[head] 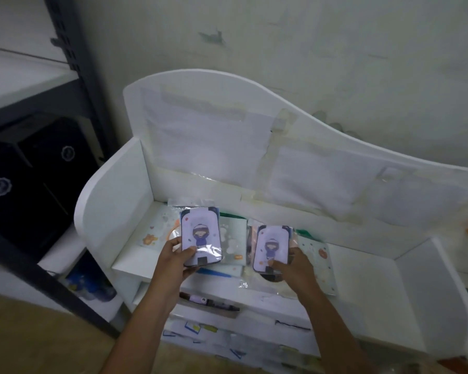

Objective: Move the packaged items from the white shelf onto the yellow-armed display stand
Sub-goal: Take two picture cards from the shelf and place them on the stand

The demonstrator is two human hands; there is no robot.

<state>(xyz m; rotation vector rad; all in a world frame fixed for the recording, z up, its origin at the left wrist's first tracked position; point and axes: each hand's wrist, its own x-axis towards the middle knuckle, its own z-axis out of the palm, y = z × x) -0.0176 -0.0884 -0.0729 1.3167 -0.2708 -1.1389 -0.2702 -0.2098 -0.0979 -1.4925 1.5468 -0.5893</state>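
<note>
Both hands are over the top tier of the white shelf [135,184], a smooth, matte unit with rounded side panels and a wavy back board patched with yellowed tape and pale paper sheets. The left hand [174,259] grasps one packaged item, the left package [200,237], a rounded-corner rectangle in glossy clear plastic with a lilac card showing a cartoon figure in a dark top; the thumb lies across its lower front and the fingers curl behind. The right hand [291,267] grips a second, matching one, the right package [271,249], thumb on the front near the bottom edge. Both packages are held just above the shelf surface, tilted toward the viewer. Beneath them lie several flat pastel packets [233,245] in crinkly film, overlapping, too jumbled to count. To the left stands a dark metal rack [73,49] with two black boxes [30,182].
</note>
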